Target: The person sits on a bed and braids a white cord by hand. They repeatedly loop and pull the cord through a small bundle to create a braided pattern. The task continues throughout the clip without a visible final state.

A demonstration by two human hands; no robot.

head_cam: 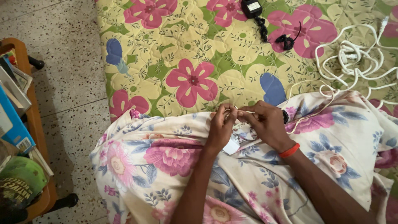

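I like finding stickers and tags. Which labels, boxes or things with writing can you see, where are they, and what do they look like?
White tag: small, squarish, under the left hand.
Charger label: white rectangle on a black adapter, top of the quilt.
Blue box: flat, white sticker patch, on the left shelf.
Green cap: yellow lettering, bottom left.

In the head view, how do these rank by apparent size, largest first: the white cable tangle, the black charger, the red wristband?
1. White cable tangle, spread widest on the quilt.
2. Black charger, partly cut off by the frame.
3. Red wristband, nearer the camera, yet smallest.
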